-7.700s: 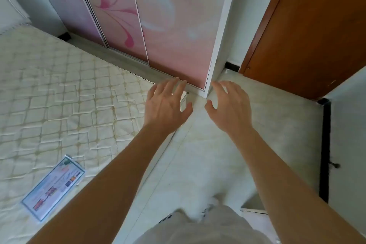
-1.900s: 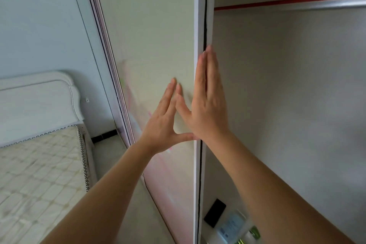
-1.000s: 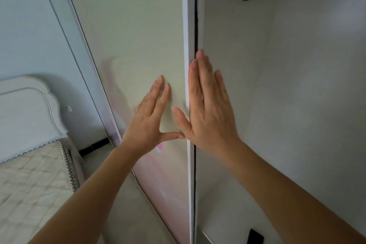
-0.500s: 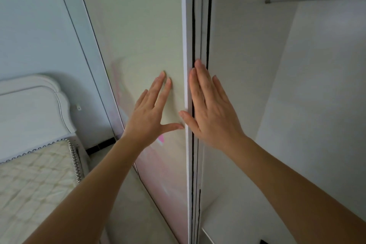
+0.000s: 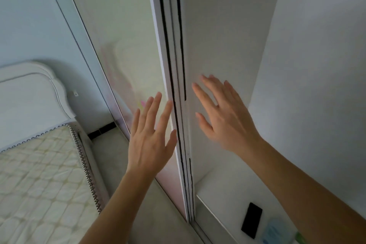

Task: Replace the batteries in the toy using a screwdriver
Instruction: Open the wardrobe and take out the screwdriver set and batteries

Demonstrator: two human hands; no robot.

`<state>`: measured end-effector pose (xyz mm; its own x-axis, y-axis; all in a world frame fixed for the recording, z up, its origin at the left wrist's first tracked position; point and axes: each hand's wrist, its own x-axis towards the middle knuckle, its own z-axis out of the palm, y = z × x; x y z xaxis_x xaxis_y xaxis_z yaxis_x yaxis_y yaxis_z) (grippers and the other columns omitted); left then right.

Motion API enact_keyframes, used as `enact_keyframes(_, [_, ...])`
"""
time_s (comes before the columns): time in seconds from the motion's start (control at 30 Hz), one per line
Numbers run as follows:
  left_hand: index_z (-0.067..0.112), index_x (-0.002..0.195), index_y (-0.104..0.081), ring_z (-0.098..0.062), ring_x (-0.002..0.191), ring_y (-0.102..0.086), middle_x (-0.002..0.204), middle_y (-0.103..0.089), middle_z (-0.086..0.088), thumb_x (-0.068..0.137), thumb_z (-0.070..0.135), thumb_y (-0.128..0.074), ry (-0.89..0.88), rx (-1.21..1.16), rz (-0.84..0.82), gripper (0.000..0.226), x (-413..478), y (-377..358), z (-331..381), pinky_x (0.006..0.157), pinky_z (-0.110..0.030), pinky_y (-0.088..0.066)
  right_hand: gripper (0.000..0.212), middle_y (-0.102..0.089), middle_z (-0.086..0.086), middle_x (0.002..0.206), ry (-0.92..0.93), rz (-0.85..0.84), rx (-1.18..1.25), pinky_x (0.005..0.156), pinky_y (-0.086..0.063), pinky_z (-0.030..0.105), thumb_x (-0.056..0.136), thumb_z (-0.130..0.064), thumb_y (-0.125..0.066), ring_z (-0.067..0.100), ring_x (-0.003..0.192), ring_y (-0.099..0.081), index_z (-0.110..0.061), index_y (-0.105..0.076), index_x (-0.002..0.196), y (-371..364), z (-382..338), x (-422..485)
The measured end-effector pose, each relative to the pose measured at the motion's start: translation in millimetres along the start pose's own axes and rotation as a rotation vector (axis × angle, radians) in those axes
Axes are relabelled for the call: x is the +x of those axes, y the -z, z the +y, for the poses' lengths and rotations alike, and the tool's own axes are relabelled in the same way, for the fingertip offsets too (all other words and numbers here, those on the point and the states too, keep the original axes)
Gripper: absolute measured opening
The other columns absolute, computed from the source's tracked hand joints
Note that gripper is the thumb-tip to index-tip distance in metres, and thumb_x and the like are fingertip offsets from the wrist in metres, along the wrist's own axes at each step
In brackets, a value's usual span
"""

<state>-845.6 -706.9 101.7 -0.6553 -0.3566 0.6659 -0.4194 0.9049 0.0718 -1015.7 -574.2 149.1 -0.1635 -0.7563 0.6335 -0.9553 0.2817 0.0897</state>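
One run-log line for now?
left hand open, by sliding door | right hand open, inside wardrobe | black slab on shelf

Both bare arms were stretched up and forward.
Left hand [image 5: 151,140] had fingers straight, slightly fanned; right hand [image 5: 225,121] was a bit higher, fingers spread loose, kinda blurry.

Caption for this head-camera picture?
Open left hand and right hand near the sliding door, black object on the shelf.

2 hands [image 5: 151,141] [image 5: 227,123] (L+R), 1 bed [image 5: 39,174]
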Motion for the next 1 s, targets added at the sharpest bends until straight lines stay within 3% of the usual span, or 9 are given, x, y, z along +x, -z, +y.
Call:
enact_keyframes(0.17, [0.021,0.158,-0.025,-0.027,0.154,-0.017,0.166,-0.02,-0.008,0.096,0.043,-0.054,-0.074,-0.066,-0.165,0.072,-64.0,-36.8,60.3,0.122,-0.055,-0.023,0.058,-0.044,0.01,0.154,-0.121,-0.146,0.027,0.118,-0.031,0.051,0.095,-0.034,-0.053,0.027,0.145,-0.036,-0.017,-0.042,0.15,-14.4,6.5,-101.0])
enact_keyframes(0.5, [0.026,0.156,-0.026,-0.025,0.149,-0.032,0.16,-0.035,-0.003,0.094,0.059,-0.036,-0.132,-0.178,-0.627,0.071,-145.0,-118.6,174.2,0.119,-0.053,-0.03,0.054,-0.057,0.015,0.141,-0.634,-0.426,0.048,0.109,-0.043,0.055,0.091,-0.037,-0.048,0.033,0.133,-0.052,-0.013,-0.056,0.139,-16.1,10.2,-330.2])
enact_keyframes(0.73, [0.023,0.154,-0.034,-0.024,0.145,-0.039,0.158,-0.04,-0.002,0.09,0.056,-0.043,-0.308,-0.305,-0.749,0.073,-176.4,-145.4,243.4,0.118,-0.051,-0.032,0.061,-0.058,0.017,0.136,-0.86,-0.469,-0.012,0.109,-0.042,0.056,0.08,-0.03,-0.07,0.035,0.129,-0.054,-0.012,-0.057,0.137,10.9,26.8,-419.0])
enact_keyframes(1.0, [0.021,0.152,-0.038,-0.025,0.142,-0.043,0.156,-0.042,-0.004,0.089,0.054,-0.046,-0.359,-0.363,-0.816,0.072,-171.5,-168.5,256.2,0.113,-0.052,-0.04,0.057,-0.059,0.014,0.137,-1.052,-0.563,-0.017,0.11,-0.042,0.053,0.086,-0.038,-0.045,0.032,0.131,-0.053,-0.013,-0.058,0.136,9.7,25.5,-443.0])
